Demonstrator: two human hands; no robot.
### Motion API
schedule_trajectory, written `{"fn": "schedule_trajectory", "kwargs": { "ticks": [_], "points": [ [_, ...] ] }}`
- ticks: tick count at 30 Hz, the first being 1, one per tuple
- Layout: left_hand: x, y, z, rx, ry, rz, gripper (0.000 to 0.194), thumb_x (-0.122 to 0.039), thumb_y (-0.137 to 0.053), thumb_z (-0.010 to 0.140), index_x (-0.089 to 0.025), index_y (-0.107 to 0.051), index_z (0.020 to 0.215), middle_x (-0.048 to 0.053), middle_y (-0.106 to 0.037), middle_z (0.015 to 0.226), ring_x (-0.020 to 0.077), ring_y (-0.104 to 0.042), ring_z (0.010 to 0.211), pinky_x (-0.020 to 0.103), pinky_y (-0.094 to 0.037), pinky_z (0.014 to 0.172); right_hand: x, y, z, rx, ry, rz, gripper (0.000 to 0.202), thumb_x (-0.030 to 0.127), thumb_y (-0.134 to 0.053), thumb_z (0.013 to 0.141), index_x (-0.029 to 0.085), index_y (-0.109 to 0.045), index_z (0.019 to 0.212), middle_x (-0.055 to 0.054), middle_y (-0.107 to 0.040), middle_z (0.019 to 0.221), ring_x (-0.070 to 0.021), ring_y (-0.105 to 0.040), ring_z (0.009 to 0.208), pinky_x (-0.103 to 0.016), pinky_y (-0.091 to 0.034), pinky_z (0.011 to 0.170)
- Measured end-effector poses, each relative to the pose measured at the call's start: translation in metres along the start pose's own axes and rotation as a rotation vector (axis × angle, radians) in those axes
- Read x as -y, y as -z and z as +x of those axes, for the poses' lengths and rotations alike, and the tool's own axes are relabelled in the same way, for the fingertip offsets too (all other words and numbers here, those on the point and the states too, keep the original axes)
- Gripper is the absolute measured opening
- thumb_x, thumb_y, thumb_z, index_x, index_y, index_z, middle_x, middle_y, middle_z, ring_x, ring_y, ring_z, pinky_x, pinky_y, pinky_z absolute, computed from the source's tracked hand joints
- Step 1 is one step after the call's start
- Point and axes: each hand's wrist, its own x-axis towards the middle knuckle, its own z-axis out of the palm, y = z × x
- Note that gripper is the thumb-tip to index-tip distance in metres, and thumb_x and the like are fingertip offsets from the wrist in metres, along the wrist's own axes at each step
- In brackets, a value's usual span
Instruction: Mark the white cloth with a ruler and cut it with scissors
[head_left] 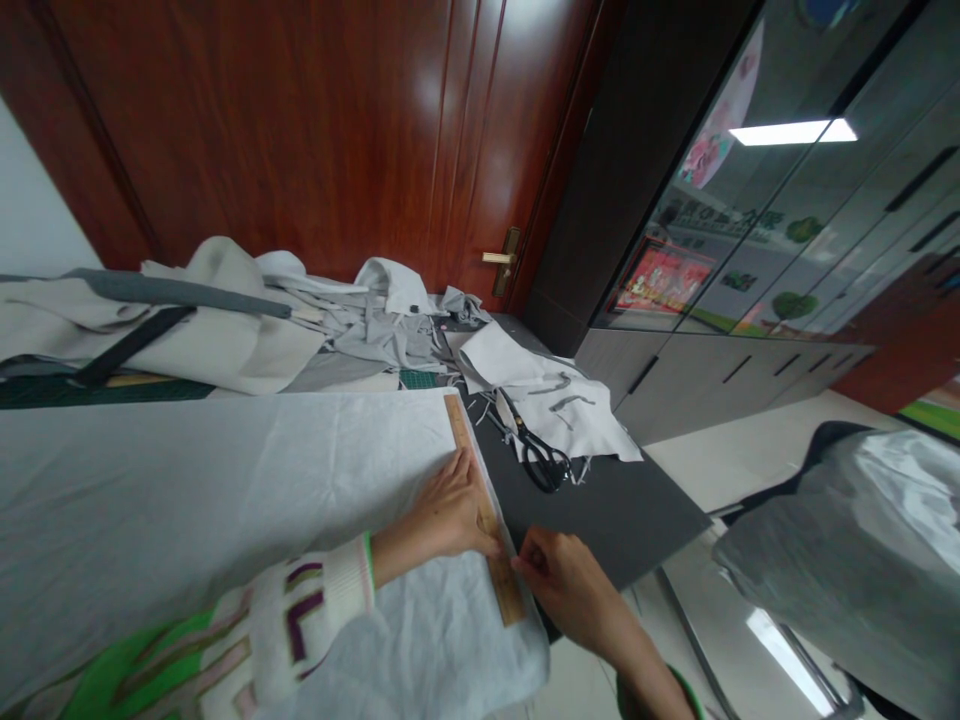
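A pale grey-white cloth (300, 470) lies spread over the table, its right edge running near a wooden ruler (511, 597). The ruler lies lengthwise on the cloth, close beside that edge. My left hand (454, 505) presses down on the ruler, fingers stretched toward its far end and thumb apart. Just right of the ruler, at the cloth's edge, my right hand (566, 580) is closed with fingertips pinched together. Whatever sits between those fingertips is too small or hidden to make out.
Black-handled scissors (541, 455) lie beside white fabric pieces (547, 385) on the dark tabletop (600, 520). Heaped grey and beige fabric (247, 320) lines the back, before a wooden door (300, 130). Glass-fronted cabinets (750, 230) and a fabric-covered chair (847, 560) stand right.
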Motion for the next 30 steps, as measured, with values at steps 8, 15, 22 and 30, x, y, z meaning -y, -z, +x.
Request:
{"fn": "schedule_trajectory", "kwargs": {
  "ticks": [8, 15, 22, 30],
  "points": [
    [-0.002, 0.002, -0.002, -0.001, 0.018, -0.004, 0.124, -0.054, -0.082, 0.055, -0.004, -0.023, 0.152, 0.026, -0.014, 0.16, 0.0362, -0.008, 0.15, 0.043, -0.019, 0.121, -0.001, -0.003, -0.001, 0.009, 0.021, -0.03, 0.016, 0.016, -0.053, 0.091, 0.017, -0.065, 0.08, -0.004, -0.071, 0.073, -0.016, -0.065, 0.068, -0.023, -0.034, 0.059],
    [-0.003, 0.006, -0.003, 0.018, 0.022, -0.01, 0.128, -0.057, -0.082, 0.057, 0.006, -0.02, 0.15, 0.03, -0.01, 0.159, 0.0361, -0.009, 0.15, 0.041, -0.019, 0.121, 0.003, 0.001, -0.014, 0.055, 0.004, -0.1, 0.015, 0.014, -0.054, 0.09, 0.017, -0.066, 0.081, -0.005, -0.073, 0.075, -0.0175, -0.066, 0.07, -0.025, -0.033, 0.06],
    [-0.002, 0.005, -0.004, 0.021, 0.017, 0.003, 0.128, -0.062, -0.081, 0.06, 0.006, -0.02, 0.15, 0.029, -0.008, 0.159, 0.0353, -0.008, 0.15, 0.042, -0.017, 0.122, 0.008, 0.002, -0.026, 0.115, -0.044, -0.157, 0.016, 0.011, -0.053, 0.091, 0.016, -0.066, 0.084, -0.007, -0.075, 0.082, -0.0192, -0.068, 0.075, -0.026, -0.034, 0.062],
    [-0.004, 0.007, -0.006, 0.031, 0.015, 0.004, 0.132, -0.062, -0.083, 0.059, 0.007, -0.018, 0.15, 0.031, -0.006, 0.157, 0.0351, -0.007, 0.15, 0.04, -0.015, 0.123, 0.003, 0.008, -0.034, 0.171, -0.096, -0.098, 0.014, 0.009, -0.058, 0.085, 0.017, -0.067, 0.079, -0.006, -0.075, 0.079, -0.0179, -0.068, 0.073, -0.024, -0.036, 0.061]
  ]
}}
